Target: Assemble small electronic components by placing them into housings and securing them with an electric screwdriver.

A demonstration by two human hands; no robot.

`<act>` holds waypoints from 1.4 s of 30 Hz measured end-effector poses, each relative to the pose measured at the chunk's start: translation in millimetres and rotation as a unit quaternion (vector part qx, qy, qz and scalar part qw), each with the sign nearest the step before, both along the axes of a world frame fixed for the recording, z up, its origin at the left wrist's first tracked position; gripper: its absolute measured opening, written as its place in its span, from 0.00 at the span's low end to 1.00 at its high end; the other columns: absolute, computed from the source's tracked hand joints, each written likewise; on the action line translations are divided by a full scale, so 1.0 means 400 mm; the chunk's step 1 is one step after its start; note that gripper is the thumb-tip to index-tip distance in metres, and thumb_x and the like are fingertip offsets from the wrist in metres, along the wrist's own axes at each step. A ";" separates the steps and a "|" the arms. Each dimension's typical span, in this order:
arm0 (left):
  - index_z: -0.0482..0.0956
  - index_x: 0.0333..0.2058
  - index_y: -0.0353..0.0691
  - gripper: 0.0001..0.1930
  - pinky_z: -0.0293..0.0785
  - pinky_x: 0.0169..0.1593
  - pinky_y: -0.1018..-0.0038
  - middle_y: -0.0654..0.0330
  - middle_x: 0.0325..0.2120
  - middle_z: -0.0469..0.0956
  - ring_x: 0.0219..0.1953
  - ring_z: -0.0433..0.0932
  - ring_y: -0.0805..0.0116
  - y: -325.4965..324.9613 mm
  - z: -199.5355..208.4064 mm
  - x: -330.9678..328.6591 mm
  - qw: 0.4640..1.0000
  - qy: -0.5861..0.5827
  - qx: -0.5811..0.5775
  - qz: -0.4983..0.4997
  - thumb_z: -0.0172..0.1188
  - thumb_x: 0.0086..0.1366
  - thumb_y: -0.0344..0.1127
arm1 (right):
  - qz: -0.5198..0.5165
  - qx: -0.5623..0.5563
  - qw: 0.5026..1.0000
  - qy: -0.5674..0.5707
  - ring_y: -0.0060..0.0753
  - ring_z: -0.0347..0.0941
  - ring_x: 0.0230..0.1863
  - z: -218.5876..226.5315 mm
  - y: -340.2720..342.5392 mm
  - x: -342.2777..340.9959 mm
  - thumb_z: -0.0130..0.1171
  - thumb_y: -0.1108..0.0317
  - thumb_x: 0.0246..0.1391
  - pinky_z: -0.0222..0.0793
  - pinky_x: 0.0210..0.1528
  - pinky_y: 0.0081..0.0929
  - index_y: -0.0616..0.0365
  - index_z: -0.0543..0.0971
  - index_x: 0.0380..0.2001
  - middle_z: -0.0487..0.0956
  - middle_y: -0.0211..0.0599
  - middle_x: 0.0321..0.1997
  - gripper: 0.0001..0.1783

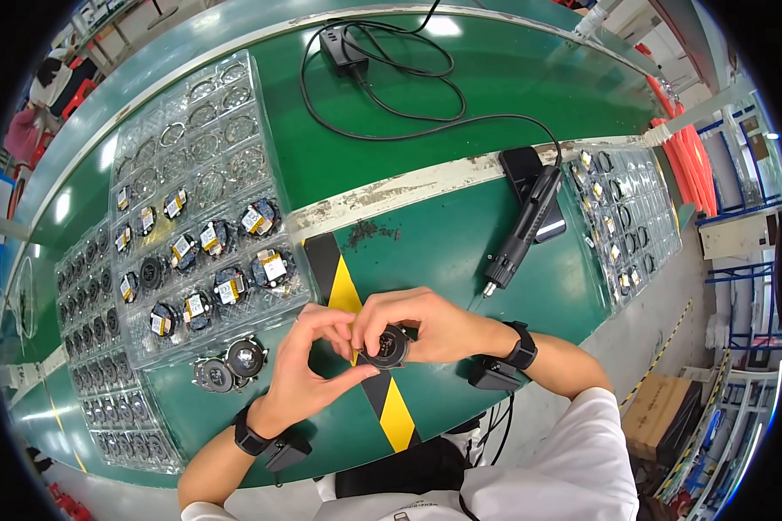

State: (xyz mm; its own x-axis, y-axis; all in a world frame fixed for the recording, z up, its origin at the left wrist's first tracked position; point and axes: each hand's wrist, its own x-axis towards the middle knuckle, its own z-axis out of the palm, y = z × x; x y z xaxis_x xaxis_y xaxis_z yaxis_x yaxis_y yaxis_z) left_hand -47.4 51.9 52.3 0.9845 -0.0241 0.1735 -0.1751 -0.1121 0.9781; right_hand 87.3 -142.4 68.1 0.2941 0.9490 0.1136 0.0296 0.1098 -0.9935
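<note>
Above the yellow-and-black striped tape, my right hand (427, 326) grips a round black watch case (391, 349), its fingers curled over the top and side. From the other side, my left hand (308, 358) has its thumb along the case's lower left edge, and its bent fingers meet the right fingertips. Whatever small part may be pinched between the fingertips is hidden. Left of my left hand, several round watch bodies (245, 357) lie grouped on the green table. A black electric screwdriver (523, 230) rests beyond my right hand, its tip pointing toward me.
A clear tray (300, 291) with watch modules and ring frames stands at left, beside a tray of dark round parts (104, 326). Small black screws (369, 233) lie scattered ahead. Another parts tray (660, 208) is at right. A cable (426, 137) loops from a black power box (343, 50).
</note>
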 end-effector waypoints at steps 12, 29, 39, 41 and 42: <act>0.69 0.56 0.40 0.37 0.75 0.41 0.74 0.60 0.44 0.72 0.37 0.77 0.72 -0.009 0.020 0.010 0.999 -0.012 0.027 -0.013 0.80 0.50 0.25 | -0.047 -0.090 0.990 -0.101 0.37 0.77 0.48 0.032 -0.015 -0.014 0.67 0.83 0.49 0.75 0.48 0.32 0.56 0.80 0.44 0.80 0.34 0.48 0.18; 0.80 0.34 0.35 0.01 0.73 0.36 0.76 0.57 0.33 0.79 0.30 0.77 0.73 -0.013 0.044 0.015 1.000 0.001 0.016 0.019 0.63 0.67 0.23 | -0.394 -0.191 0.847 -0.303 0.12 0.63 0.21 0.121 -0.147 0.193 0.57 0.69 0.66 0.56 0.24 0.19 0.62 0.78 0.35 0.70 0.23 0.21 0.08; 0.77 0.32 0.33 0.09 0.67 0.27 0.81 0.63 0.29 0.77 0.22 0.72 0.79 -0.010 0.323 0.171 0.927 -0.233 -0.186 0.229 0.56 0.74 0.31 | 0.036 -0.076 0.994 -0.072 0.29 0.84 0.39 0.174 0.103 -0.205 0.68 0.68 0.59 0.78 0.41 0.27 0.63 0.70 0.57 0.84 0.42 0.43 0.27; 0.75 0.32 0.34 0.12 0.65 0.25 0.82 0.64 0.28 0.77 0.21 0.70 0.79 0.005 0.357 0.189 0.896 -0.292 -0.192 0.275 0.54 0.76 0.34 | -0.063 -0.034 0.994 -0.086 0.29 0.84 0.37 0.184 0.153 -0.219 0.68 0.67 0.58 0.78 0.39 0.27 0.64 0.69 0.55 0.84 0.44 0.41 0.26; 0.75 0.32 0.35 0.13 0.63 0.24 0.81 0.64 0.27 0.76 0.19 0.68 0.79 0.023 0.361 0.188 0.883 -0.292 -0.233 0.284 0.53 0.76 0.36 | -0.112 -0.015 0.990 -0.088 0.29 0.84 0.36 0.188 0.165 -0.220 0.69 0.67 0.58 0.78 0.39 0.28 0.65 0.68 0.53 0.84 0.44 0.40 0.26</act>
